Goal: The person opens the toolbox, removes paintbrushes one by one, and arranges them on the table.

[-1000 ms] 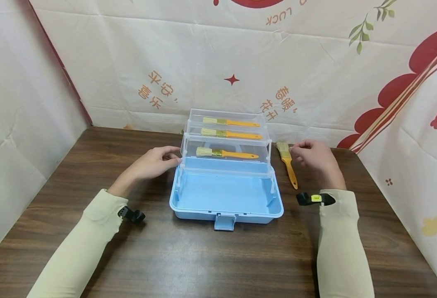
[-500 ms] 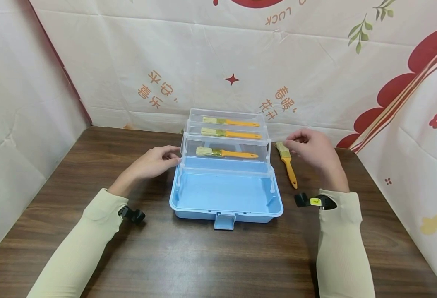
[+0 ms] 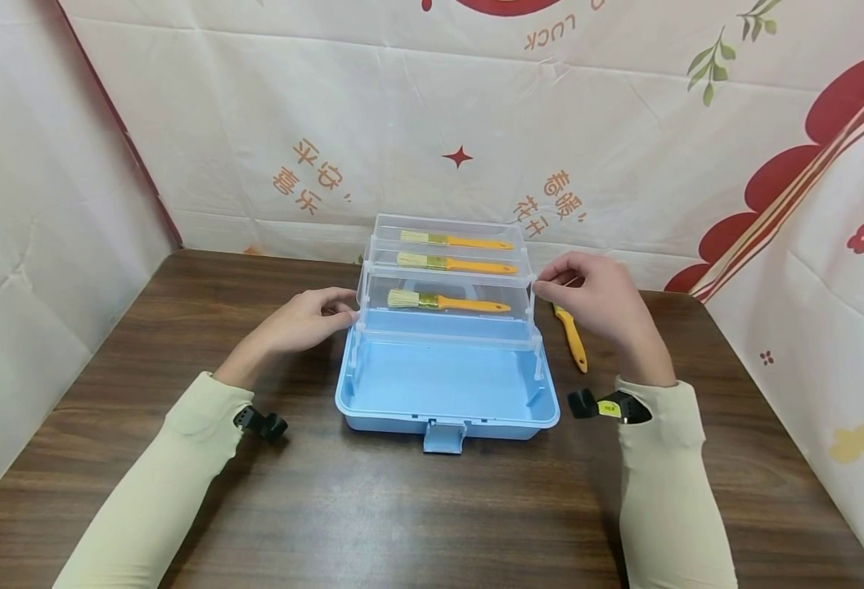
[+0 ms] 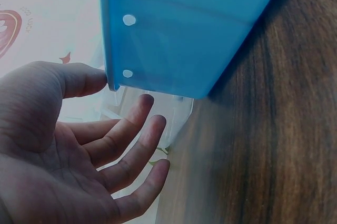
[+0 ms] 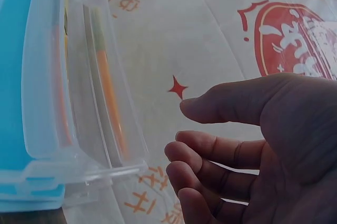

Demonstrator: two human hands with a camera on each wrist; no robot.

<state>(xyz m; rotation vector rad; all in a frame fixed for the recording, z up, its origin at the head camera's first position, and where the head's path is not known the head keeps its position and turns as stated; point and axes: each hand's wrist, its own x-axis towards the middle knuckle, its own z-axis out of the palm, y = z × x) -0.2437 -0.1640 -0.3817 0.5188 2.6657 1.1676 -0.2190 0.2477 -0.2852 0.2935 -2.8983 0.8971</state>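
A light blue storage box stands with its clear stacked trays raised at the back. Three brushes with yellow handles lie in separate tiers: a top brush, a middle brush and a lower brush. My left hand is at the box's back left corner; in the left wrist view its thumb touches the rim, the other fingers loosely bent. Beside the trays' right end, my right hand holds nothing, its thumb and fingers apart. It covers the bristles of a fourth brush on the table.
The box's latch hangs down at the front. A brown wooden table lies under everything. White printed cloth rises right behind the trays and along both sides.
My right hand has moved left, from beside the loose brush to the trays' right end, and now hides that brush's bristles. The left hand and the box have stayed put.
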